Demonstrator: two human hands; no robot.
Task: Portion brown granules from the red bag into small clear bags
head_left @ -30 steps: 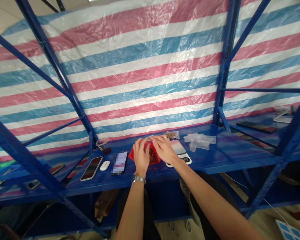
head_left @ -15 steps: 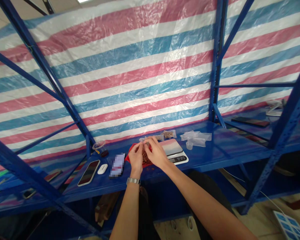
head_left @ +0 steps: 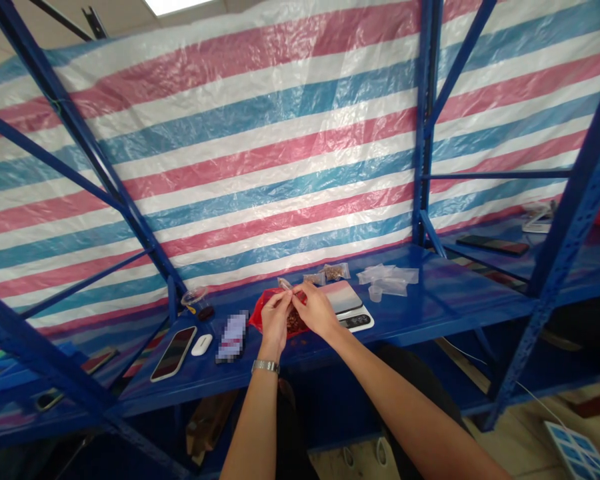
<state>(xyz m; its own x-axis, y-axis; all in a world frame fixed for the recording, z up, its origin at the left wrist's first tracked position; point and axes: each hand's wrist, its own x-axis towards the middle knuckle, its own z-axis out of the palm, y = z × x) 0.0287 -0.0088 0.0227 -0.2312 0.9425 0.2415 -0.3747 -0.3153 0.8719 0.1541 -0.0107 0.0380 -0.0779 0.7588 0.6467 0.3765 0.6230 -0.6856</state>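
Head view, looking down at my hands:

1. My left hand (head_left: 276, 321) and right hand (head_left: 317, 310) are both closed in a pinch, fingertips meeting on a small clear bag (head_left: 284, 284). I can't tell how much of it each hand has.
2. That bag sticks up out of the pinch, its long axis tilted up and left, toward the tarp (head_left: 260, 167). My left hand is the nearer, just under its tip.
3. Directly below my fingers, brown shreds (head_left: 295, 322) lie heaped in a red pouch (head_left: 260, 320).
4. Just right of my right hand sits a scale (head_left: 353, 315), with two small packets (head_left: 333, 271) behind it and a small cup (head_left: 375, 293) beyond.
5. Left of the pouch, on the blue shelf (head_left: 455, 293), lie an earbud case (head_left: 201, 345) and a phone (head_left: 173, 353).
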